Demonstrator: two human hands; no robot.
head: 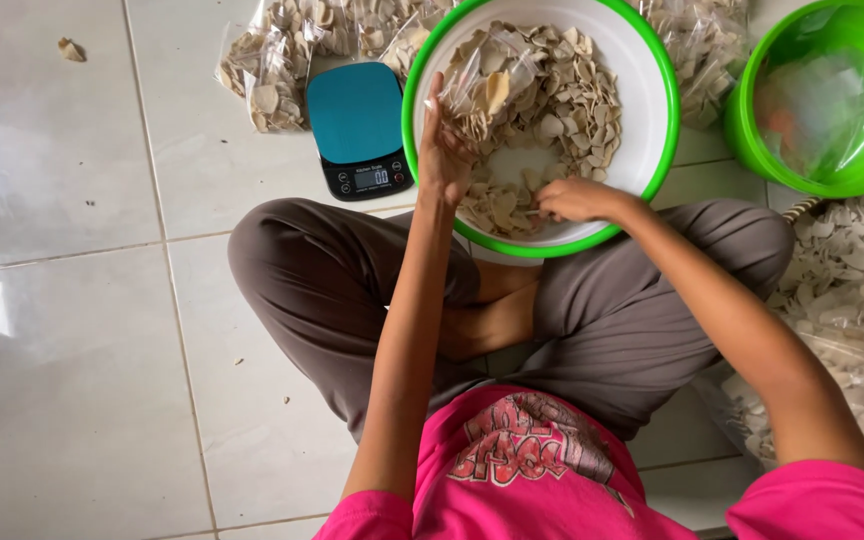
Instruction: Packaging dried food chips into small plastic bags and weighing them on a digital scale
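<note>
**Both hands in the basin of chips**

Left hand point(444, 150) up at the near-left rim of the white basin point(652, 110) with the green edge, grip closed round the mouth of a small clear bag point(482, 85), partly filled with pale chips. Bag standing just above the hand, leaning over the chip pile point(562, 110). Right hand point(572, 198) low at the near rim, fingers curled down into the chips, grip nearly closed; whether pinching any, cannot tell. Basin resting against the crossed legs on the tiled floor point(62, 330). Teal kitchen scale point(360, 128) just left of the basin. Filled bags point(277, 60) beyond the scale, green bucket point(832, 95) to the right.
</note>
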